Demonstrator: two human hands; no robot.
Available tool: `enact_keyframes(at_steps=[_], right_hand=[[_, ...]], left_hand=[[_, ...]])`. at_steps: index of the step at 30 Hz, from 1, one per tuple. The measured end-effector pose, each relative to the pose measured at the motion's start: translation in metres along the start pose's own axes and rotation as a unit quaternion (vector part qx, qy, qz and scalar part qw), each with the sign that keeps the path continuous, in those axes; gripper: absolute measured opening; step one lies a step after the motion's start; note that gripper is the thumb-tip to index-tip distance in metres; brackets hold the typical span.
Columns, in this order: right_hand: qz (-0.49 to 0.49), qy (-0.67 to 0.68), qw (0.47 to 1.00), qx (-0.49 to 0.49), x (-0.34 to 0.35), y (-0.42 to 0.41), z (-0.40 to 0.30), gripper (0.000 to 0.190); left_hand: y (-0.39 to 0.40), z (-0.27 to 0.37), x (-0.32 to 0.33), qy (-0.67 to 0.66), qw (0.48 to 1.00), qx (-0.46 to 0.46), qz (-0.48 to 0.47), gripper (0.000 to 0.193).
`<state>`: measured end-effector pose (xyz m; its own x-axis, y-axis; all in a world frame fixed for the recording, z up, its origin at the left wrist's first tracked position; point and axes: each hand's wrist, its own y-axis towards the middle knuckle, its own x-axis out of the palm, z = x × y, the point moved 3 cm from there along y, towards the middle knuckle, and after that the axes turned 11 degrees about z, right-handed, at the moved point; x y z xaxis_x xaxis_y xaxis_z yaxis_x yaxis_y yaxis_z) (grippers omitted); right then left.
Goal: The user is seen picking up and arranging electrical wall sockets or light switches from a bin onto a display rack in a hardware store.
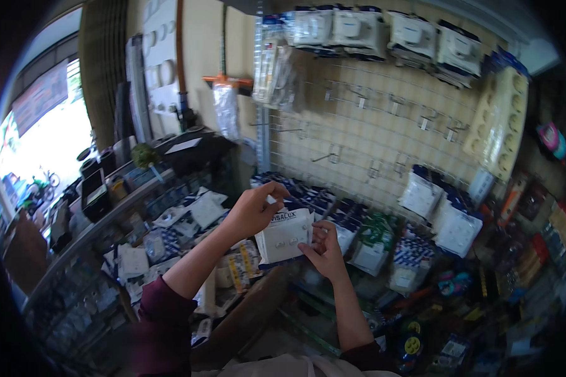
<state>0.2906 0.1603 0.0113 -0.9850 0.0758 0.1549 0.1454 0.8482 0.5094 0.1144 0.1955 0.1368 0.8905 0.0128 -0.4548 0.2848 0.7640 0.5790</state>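
Observation:
Before me is a bagged white switch plate [285,238] with small rocker switches and a maker's name, Visalux, near its top. My right hand [324,247] grips its right edge, the thumb on the front face. At the upper left edge of the packet is my left hand [259,209], its fingers curled; whether they pinch the bag cannot be told. Loose white bagged electrical fittings [207,209] lie in a heap to the left. Other blue-and-white packets [311,195] hang in a row just behind the hands.
A wire grid [358,132] with metal hooks [424,123] covers the wall. Bagged white plates [358,30] hang along its top, and more packets [457,226] lower right. A long packaged socket strip [497,122] hangs at the right. A glass counter [108,212] runs along the left.

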Motion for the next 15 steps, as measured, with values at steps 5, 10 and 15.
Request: enact_keyframes(at_steps=[5, 10, 15], right_hand=[[0.064, -0.102, 0.993, 0.001, -0.082, -0.018, -0.034, 0.044], [0.137, -0.155, 0.978, -0.020, -0.150, -0.030, -0.061, 0.043], [0.202, -0.167, 0.963, -0.057, -0.194, -0.035, -0.087, 0.045]], left_hand=[[0.023, 0.037, 0.084, -0.009, 0.994, 0.097, -0.045, 0.018], [0.037, 0.067, 0.155, -0.067, 0.983, 0.164, -0.049, 0.020], [0.057, 0.095, 0.204, -0.137, 0.971, 0.178, -0.077, 0.020]])
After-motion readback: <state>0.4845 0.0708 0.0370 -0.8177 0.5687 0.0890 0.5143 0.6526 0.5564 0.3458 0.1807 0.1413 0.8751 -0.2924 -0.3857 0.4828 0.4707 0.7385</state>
